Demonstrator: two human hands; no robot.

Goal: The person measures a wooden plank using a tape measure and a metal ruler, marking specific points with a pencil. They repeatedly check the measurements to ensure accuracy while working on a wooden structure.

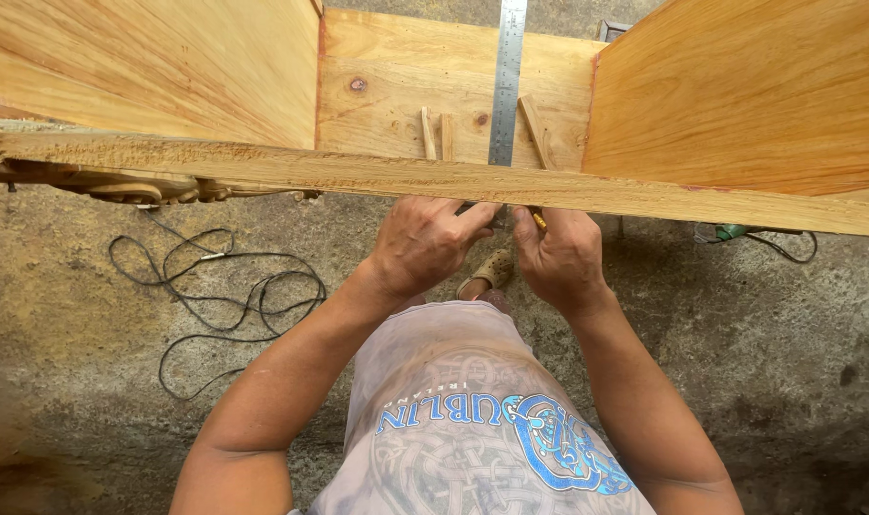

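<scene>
Here, I took the rough front board (358, 172) as the landmark; it ran across the whole view, edge up. The left hand (425, 243) sat just below that board at mid-length, fingers curled against its near face; I could not tell whether they gripped anything, since the board's edge hid the fingertips. The right hand (560, 256) lay beside it, touching the same face, closed around a slim yellow-tipped pencil (539, 220) whose point reached the board's lower edge. The steel ruler (507, 81) lay behind the board, running straight away from it over the back panel (387, 72), with its near end hidden at the board between the two hands. Three short wooden slips (434, 133) leaned behind the board, two left of the ruler and one right. Two smooth side panels (749, 91) rose behind the board's ends. Below the board, to the left, a black cable (215, 305) lay looped on the concrete floor (72, 305).
</scene>
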